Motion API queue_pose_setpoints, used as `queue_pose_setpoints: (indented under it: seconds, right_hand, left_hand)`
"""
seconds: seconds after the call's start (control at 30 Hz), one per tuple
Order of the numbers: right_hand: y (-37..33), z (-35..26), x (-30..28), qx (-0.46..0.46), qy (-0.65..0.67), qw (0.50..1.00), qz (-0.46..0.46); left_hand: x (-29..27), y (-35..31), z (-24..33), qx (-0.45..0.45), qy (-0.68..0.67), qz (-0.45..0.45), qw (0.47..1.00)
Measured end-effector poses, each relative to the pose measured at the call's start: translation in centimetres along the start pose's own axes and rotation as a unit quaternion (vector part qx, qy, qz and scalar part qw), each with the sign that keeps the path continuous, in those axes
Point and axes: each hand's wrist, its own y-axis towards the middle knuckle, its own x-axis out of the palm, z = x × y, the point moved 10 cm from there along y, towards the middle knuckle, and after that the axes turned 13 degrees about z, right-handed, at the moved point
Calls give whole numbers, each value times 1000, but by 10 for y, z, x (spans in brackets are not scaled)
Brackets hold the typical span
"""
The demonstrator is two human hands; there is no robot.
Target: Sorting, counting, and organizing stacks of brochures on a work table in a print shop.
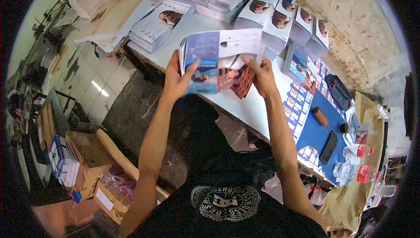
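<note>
Held over the white table (pixel 245 114) is an open booklet (pixel 218 45), its pages printed in purple, blue, white and red-brown. My left hand (pixel 178 80) closes on its left edge, the thumb lying on the front; several layered page edges show there. At the other edge, my right hand (pixel 264 79) pinches the sheet between thumb and fingers. The lower part of the booklet is smeared by motion. Closest to my right hand on the table is a small stack of blue-covered booklets (pixel 297 65).
Stacks of booklets (pixel 280 19) line the table's far side, with another stack (pixel 159 23) at the left. On the right are a phone (pixel 328 148), a brown-handled tool (pixel 320 117), a black case (pixel 337 91) and plastic bottles (pixel 350 171). Cardboard boxes (pixel 94 168) stand lower left.
</note>
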Motion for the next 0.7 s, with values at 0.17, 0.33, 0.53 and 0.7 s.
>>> queue_pose_setpoints:
  seconds: [0.17,0.33,0.53,0.7]
  right_hand:
    - [-10,-20,-36,-115,-113,987,-8]
    - [-27,35,-53,-77,-114,987,79]
    - [-37,37,-42,21,43,993,107]
    - [-41,42,-85,-99,-51,989,100]
  left_hand:
    - [34,-7,-19,-12,-20,-75,997]
    - [42,-32,-51,37,-75,25,996]
    - [34,-34,-59,-47,-148,100,983]
    - [47,-69,-80,5,-118,27,993]
